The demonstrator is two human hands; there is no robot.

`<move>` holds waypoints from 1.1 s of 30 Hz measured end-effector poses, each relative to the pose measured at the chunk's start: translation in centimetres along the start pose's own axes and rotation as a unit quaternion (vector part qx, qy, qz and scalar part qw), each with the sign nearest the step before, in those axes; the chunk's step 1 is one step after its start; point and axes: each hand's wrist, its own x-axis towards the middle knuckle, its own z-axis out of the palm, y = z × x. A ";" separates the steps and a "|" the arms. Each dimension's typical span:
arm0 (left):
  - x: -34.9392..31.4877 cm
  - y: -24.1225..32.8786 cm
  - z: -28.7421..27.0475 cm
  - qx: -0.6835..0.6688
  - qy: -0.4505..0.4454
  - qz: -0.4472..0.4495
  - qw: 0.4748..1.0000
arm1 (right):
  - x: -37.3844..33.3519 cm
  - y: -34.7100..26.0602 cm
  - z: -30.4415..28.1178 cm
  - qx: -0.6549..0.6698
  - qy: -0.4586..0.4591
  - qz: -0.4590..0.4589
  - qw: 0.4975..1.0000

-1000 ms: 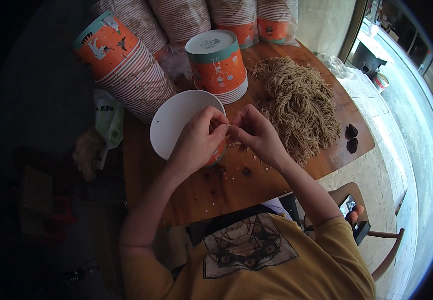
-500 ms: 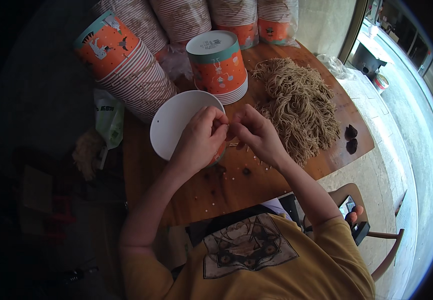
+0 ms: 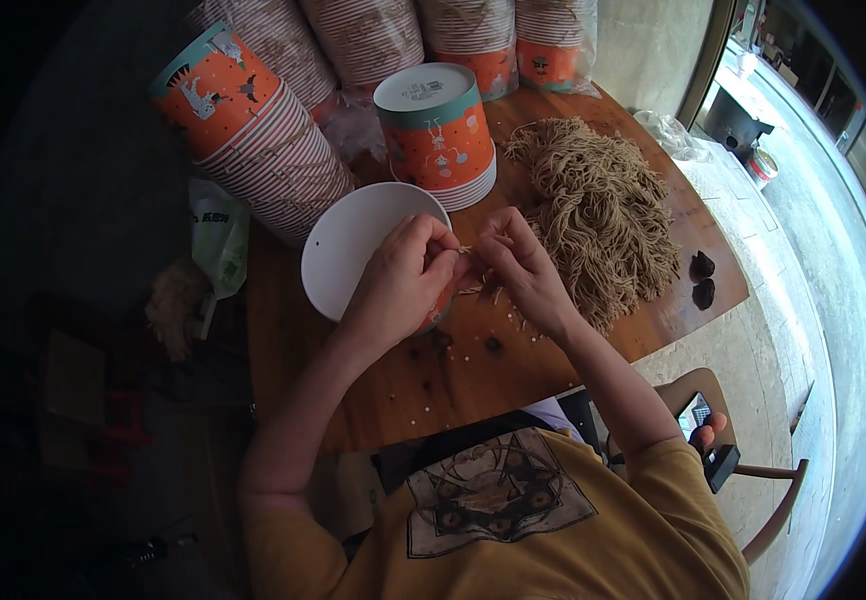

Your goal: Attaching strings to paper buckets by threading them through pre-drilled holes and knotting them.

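Observation:
A white-lined paper bucket (image 3: 338,250) lies tilted on the table with its mouth toward me, a small hole in its wall. My left hand (image 3: 401,268) rests over its rim, thumb and finger pinched on a short tan cord (image 3: 465,250). Close by on the right, my right hand (image 3: 521,262) has its fingers curled together near the cord's other end. What lies inside those fingers is hidden. Beyond the right hand is a large heap of tan cords (image 3: 603,220).
An upside-down stack of orange buckets (image 3: 438,150) stands behind the tilted one. A long leaning stack (image 3: 263,150) is at the left, and bagged stacks (image 3: 363,40) line the back. Two dark pieces (image 3: 703,280) lie near the right edge of the wooden table (image 3: 383,395).
My right hand has moved slightly right, away from the left, and the cord now shows in the gap between them. My left hand stays nearly in place over the bucket.

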 end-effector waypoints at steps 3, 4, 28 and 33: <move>0.0 0.0 0.0 -0.004 -0.001 0.000 1.000 | 0.0 0.1 0.0 0.008 0.001 0.009 1.000; 0.0 0.1 0.0 -0.008 -0.003 -0.002 1.000 | -0.1 -0.1 -0.1 0.008 0.002 0.008 1.000; -0.2 0.1 -0.2 0.032 0.040 0.069 0.996 | 0.3 -2.2 -1.1 -0.112 -0.023 0.058 0.992; -0.3 0.2 -0.3 0.005 0.039 0.051 0.998 | 0.7 -1.1 -0.1 -0.107 0.010 -0.043 0.993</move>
